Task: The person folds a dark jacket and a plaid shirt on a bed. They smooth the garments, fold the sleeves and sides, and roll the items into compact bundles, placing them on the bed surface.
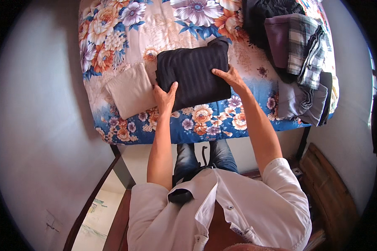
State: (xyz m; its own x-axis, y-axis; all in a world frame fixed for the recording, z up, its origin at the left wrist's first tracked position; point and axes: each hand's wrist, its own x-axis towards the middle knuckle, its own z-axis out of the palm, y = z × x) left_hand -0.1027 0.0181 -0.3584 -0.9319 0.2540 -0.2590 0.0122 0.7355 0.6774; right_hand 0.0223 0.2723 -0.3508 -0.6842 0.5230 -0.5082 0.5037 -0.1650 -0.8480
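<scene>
A folded black striped garment [196, 75] lies before me on the bed, squared into a bundle with a loose flap at its upper right corner. My left hand [165, 94] grips its left edge, the thumb on top and the fingers tucked out of sight. At the right edge, my right hand [232, 77] holds it the same way, thumb across the top. Close by on the left, a folded cream-coloured cloth [132, 90] rests flat, its right side near my left hand.
The bed wears a floral bedsheet [204, 117]. Along its right side are a plaid garment with purple cloth [301, 47], a grey folded garment [293, 100] and dark clothes [257, 25]. Walls flank both sides. A brown wooden panel [328, 175] leans at lower right.
</scene>
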